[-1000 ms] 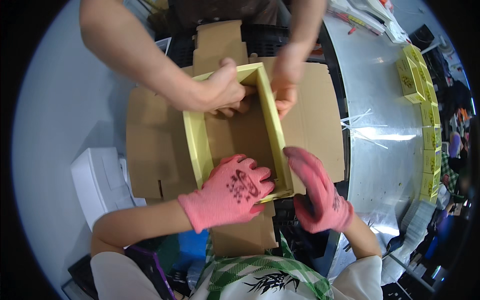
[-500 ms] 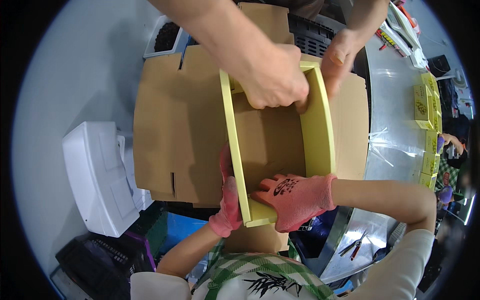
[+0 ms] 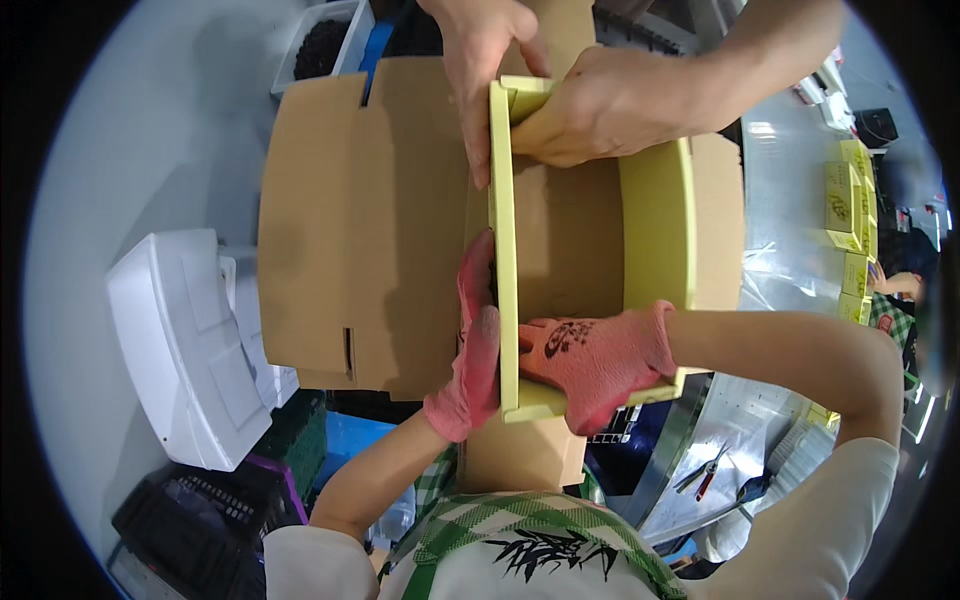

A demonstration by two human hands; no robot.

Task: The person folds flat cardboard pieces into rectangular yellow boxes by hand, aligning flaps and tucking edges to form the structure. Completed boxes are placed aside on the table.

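Note:
A yellow open box (image 3: 507, 290), its inside plain brown, stands on a brown cardboard carton. My left hand (image 3: 472, 360), in a pink glove, lies along the outside of its left wall with fingers stretched out. Over the near edge reaches my right hand (image 3: 598, 360), gloved alike; its fingers are inside against the left wall, and the palm side closes over the near wall. Another person's two bare hands work at the far left corner: one hand (image 3: 478, 60) flat outside the left wall, the other hand (image 3: 590, 108) curled inside, fingertips partly hidden.
Cardboard flaps (image 3: 320, 240) spread to the left. Beyond them stand a white plastic bin (image 3: 180, 340) and a white tub (image 3: 318, 50) of dark stuff. A metal table (image 3: 785, 230) on the right carries yellow boxes (image 3: 845, 205) and pliers (image 3: 708, 478).
The yellow box has shifted right and straightened. The other person's hands have moved from its far right corner to its far left corner. My hands keep their hold, slightly farther forward.

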